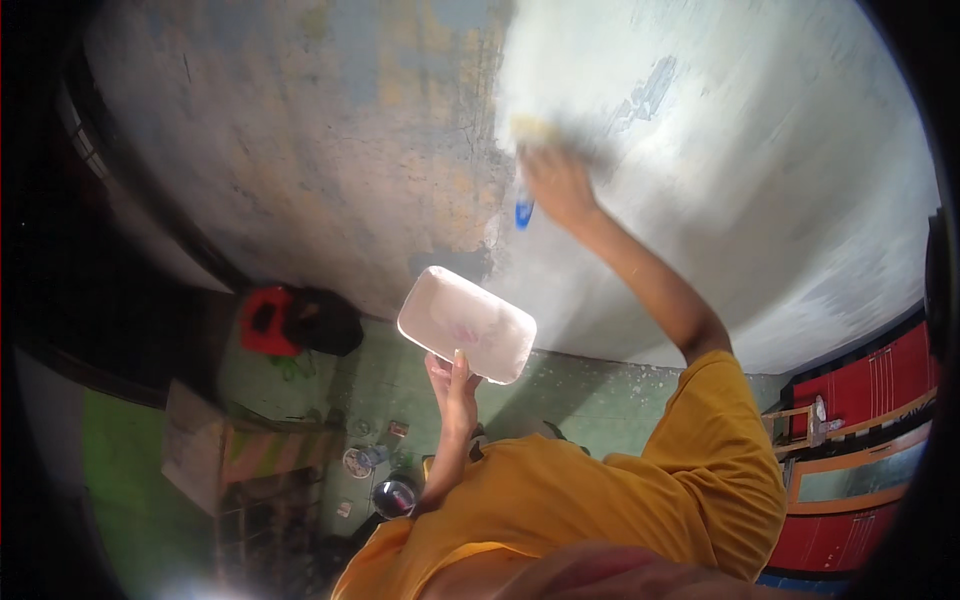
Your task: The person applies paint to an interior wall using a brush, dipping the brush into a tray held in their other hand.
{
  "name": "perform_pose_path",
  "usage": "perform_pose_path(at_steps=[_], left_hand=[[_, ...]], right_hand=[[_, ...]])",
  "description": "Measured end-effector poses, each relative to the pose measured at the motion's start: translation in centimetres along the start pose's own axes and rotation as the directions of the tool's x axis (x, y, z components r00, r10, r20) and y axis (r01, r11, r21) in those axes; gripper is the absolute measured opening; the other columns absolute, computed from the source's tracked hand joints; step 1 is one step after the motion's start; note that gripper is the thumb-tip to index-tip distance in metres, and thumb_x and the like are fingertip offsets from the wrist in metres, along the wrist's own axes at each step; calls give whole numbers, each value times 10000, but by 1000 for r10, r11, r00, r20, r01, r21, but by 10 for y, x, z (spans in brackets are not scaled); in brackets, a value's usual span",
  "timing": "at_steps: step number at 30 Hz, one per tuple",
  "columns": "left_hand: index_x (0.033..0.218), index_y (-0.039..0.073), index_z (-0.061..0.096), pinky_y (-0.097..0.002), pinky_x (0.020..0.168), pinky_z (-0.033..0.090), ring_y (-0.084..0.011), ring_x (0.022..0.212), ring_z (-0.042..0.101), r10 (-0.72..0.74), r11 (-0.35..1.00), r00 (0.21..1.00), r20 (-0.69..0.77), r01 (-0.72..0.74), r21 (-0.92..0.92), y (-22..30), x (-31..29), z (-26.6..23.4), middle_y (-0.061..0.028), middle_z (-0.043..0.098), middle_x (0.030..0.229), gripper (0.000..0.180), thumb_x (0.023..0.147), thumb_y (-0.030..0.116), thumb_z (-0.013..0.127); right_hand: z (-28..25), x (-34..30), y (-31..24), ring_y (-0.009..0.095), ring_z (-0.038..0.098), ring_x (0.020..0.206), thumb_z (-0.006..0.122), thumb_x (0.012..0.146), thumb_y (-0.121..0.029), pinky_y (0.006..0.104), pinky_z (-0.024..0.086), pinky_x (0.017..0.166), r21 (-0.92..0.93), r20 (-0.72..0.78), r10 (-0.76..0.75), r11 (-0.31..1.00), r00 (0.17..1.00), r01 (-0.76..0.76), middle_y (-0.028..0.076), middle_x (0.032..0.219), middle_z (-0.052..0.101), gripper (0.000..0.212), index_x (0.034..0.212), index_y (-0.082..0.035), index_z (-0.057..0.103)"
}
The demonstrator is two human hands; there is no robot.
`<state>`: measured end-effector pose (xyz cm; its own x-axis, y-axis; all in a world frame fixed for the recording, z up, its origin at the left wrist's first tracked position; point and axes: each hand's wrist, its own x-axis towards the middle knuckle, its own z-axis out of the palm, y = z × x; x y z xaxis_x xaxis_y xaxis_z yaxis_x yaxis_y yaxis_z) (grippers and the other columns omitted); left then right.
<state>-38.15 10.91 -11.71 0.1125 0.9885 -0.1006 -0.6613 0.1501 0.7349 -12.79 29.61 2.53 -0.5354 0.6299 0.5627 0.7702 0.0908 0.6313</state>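
Note:
My right hand is raised against the wall, closed round a paintbrush. The brush's blue handle end points down below the fist, and its pale yellow head, smeared by motion, is by the wall. White covers the wall to the right, with some bluish patches; to the left it is stained grey, yellow and blue. Lower down, my left hand grips a shallow whitish rectangular tray by its near edge, thumb on top. The tray is tilted, its inside in view; some of the left fingers are hidden beneath it.
A red object and a black one stand by the wall's foot at left. Nearer is a cardboard box. Several small items, including a clear round container, lie on the green floor. Red cabinets stand at right.

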Motion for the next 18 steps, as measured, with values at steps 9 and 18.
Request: perform_pose_path(at_steps=[9, 18], left_hand=[[1349, 75, 234, -461, 886, 488, -265, 1188, 451, 10, 1000, 999, 46, -10, 15, 6, 2, -1, -137, 373, 1311, 622, 915, 322, 605], [1388, 109, 210, -478, 909, 480, -276, 1211, 447, -71, 997, 991, 115, 70, 15, -7, 7, 3, -135, 357, 1346, 667, 907, 324, 619]], right_hand=[[-91, 27, 86, 243, 602, 933, 624, 829, -163, 338, 515, 821, 480, -69, 417, 810, 906, -336, 15, 1108, 638, 339, 1158, -243, 647], [-38, -64, 130, 234, 581, 976, 588, 837, -109, 355, 484, 851, -196, -216, 247, 937, 945, -290, 79, 1056, 625, 448, 1282, -157, 568]])
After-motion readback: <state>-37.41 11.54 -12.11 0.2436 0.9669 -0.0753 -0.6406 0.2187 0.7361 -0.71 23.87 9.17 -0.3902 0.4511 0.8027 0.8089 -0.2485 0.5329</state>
